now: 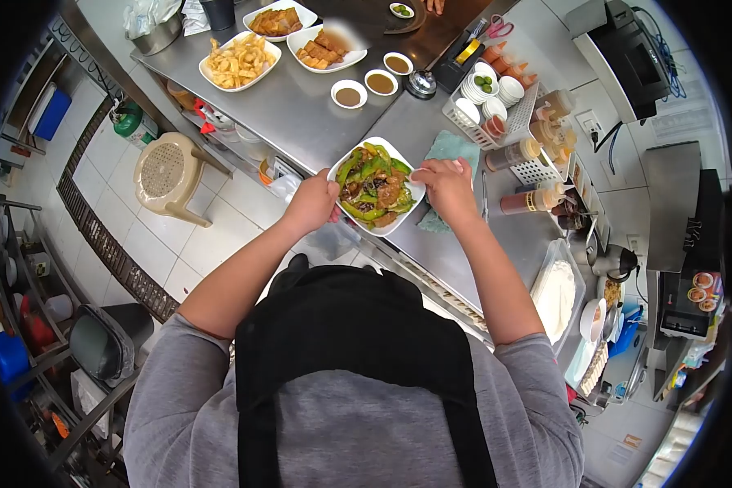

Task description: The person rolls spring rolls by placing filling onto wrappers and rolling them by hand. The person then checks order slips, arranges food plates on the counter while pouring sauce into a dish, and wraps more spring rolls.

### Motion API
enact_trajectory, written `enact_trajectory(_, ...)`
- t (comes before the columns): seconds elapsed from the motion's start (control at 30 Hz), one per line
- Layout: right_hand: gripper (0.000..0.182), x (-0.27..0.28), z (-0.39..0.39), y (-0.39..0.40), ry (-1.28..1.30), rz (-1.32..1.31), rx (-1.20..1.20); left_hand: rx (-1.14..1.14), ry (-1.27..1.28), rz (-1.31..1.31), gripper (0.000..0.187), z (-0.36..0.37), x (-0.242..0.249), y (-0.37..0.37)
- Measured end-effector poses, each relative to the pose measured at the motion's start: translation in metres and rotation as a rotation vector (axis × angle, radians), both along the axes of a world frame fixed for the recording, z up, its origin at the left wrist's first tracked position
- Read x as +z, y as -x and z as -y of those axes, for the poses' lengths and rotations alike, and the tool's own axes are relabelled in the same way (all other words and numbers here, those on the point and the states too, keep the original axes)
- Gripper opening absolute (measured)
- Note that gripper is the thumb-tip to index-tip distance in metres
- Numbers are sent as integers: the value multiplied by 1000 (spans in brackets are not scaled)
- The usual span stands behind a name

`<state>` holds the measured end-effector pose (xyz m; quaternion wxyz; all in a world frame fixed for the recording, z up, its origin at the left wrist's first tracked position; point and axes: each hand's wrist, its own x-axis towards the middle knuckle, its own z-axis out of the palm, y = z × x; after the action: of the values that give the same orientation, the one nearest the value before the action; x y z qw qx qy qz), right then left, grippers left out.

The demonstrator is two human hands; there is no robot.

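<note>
Between my two hands is a white square plate of stir-fried green peppers and meat, over the front edge of the steel counter. My left hand grips its left rim, fingers curled under. My right hand pinches the opposite rim. Just right of the plate, partly behind my right hand, lies a green cloth. Farther back stand small bowls of brown sauce, a plate of pale fried pieces and two plates of browned food.
At right, a white basket holds small dishes and sauce bottles, with more squeeze bottles beside it. A beige stool stands on the tiled floor at left, near a green gas cylinder. Another person's hand shows at the far counter edge.
</note>
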<state>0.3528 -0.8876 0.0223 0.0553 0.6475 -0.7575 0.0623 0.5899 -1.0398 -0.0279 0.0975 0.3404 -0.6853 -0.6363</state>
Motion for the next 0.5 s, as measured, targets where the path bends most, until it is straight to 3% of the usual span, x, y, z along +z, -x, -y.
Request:
enact_trajectory(0.13,12,24,1,1,-275,-74,-89,7,22,-29,36,0,-8,1)
enact_trajectory(0.2,11,9,-13,45,-239,1110,-561,31,58,3,37,0,-6,-4)
enact_trajectory(0.23,11,6,-20,53,-235,1106,-553,61,12,2,37,4,-4,-9)
enact_trajectory(0.3,18,-1,-44,49,70,1303,-679,110,-14,-26,36,15,-6,-22)
enact_trajectory(0.37,24,-33,-68,35,234,1154,-564,194,-45,-52,35,36,-7,-37)
enact_trajectory(0.43,27,-64,-83,20,225,806,-576,253,-27,-25,34,65,-8,-51)
enact_trajectory(0.5,27,-67,-84,3,321,928,-624,308,-11,-3,34,94,-13,-61)
